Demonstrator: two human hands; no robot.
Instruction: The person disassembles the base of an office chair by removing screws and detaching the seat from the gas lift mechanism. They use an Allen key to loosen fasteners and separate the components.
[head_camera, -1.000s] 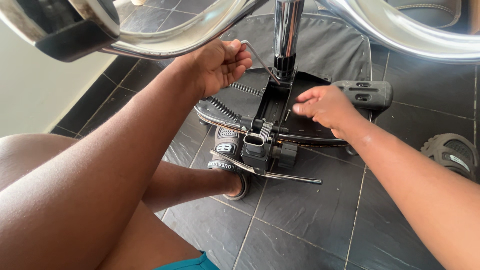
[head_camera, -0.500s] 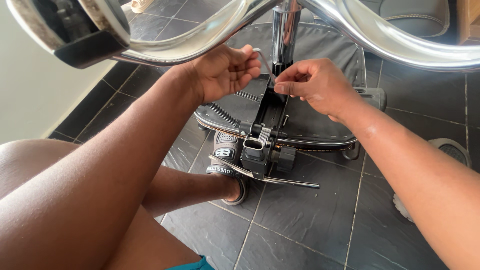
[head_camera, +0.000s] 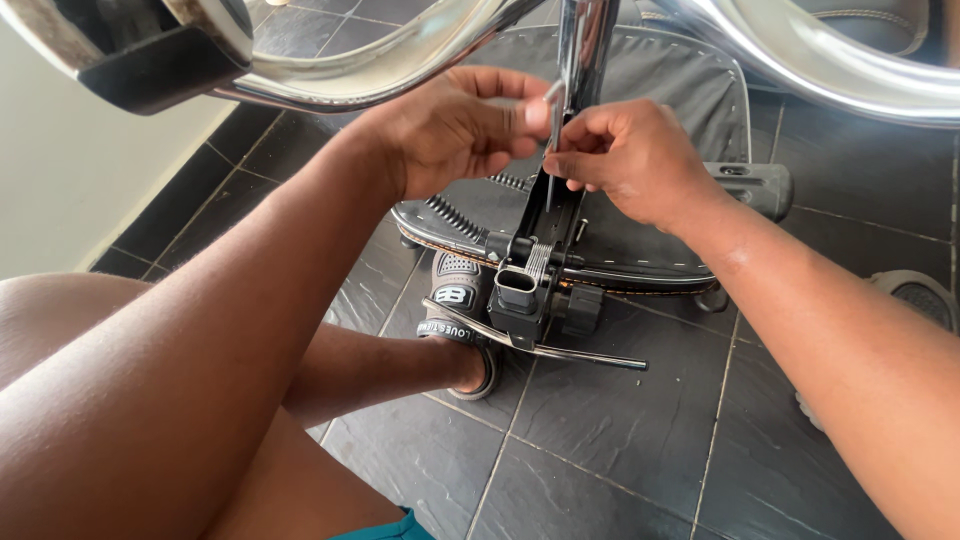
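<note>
Nearest the camera, the person's bare legs filled the lower left, one foot in a grey sandal planted on the dark tiled floor. Just beyond the foot lay an overturned office chair seat, its black underside mechanism facing up, with a thin metal lever sticking out toward the near edge of the seat and a black knob beside it. At the seat's right edge a black armrest bracket jutted out.

Over the middle of the mechanism the two hands met. The left hand was curled, thumb and forefinger pinched on a small metal pin beside the chrome column. The right hand was clenched with fingertips pressed to the same narrow spot on the black plate; what it gripped, if anything, could not be told.

The pin looked stiff, light and slick, easy to drop, so a fingertip pinch near its end seemed the sound hold. The seat itself looked heavy and rigid, best taken at its rim.

Farthest off, curved chrome base legs arched across the top.
</note>
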